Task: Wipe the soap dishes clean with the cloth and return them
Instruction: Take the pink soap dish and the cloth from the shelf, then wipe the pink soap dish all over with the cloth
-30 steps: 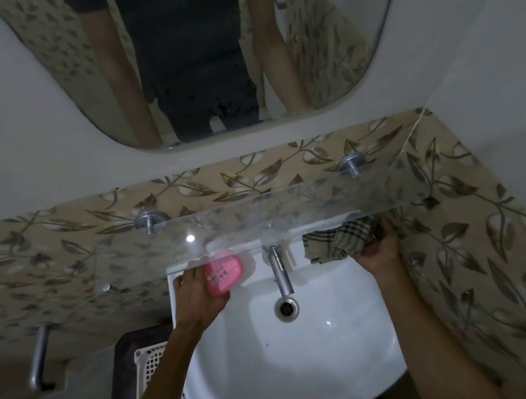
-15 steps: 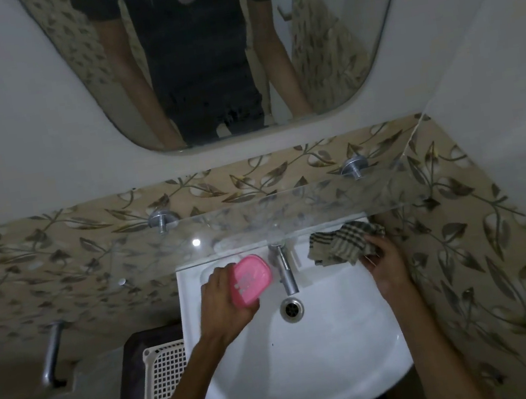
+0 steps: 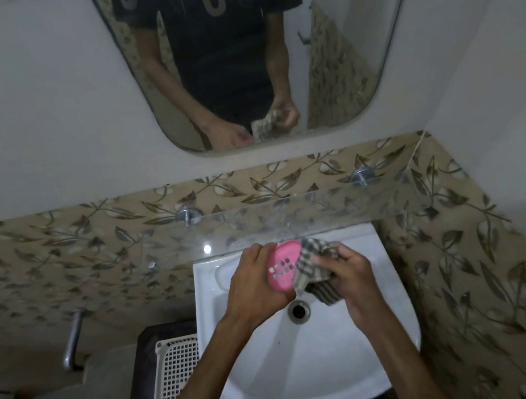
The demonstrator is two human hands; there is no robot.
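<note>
1. Compared with half a second ago, the left hand point(image 3: 256, 284) has carried the pink dish point(image 3: 284, 264) from beside the tap to the middle of the basin, above the drain point(image 3: 299, 310).
2. The right hand point(image 3: 345, 270), which then was only reaching for the cloth point(image 3: 315, 270) at the back right corner of the sink point(image 3: 315, 379), now has it lifted off the ledge and brought against the dish.
3. The tap, plain to see before, is now hidden behind the two hands.
4. The view has also shifted: more of the mirror point(image 3: 232, 50) shows, and in it both hands and the cloth are reflected.
5. Left hand: fingers curled round the left edge and back of the dish, gripping it tilted so its slotted face turns up and to the right.
6. Right hand: fingers closed on the bunched checked cloth, which touches the right end of the dish and hangs down below the hand.
7. Dish and cloth are both held in the air over the sink, not resting on it.
8. The dish holds nothing that can be seen; pale slots show in its face.
9. The sink is white, with a moulded soap recess point(image 3: 225, 275) at its back left; nothing can be seen lying in it.
10. A white mesh basket point(image 3: 175, 373) stands on the floor left of the sink; its contents cannot be made out.
11. A glass shelf point(image 3: 341, 204) runs along the leaf-patterned tiles above the sink.
</note>
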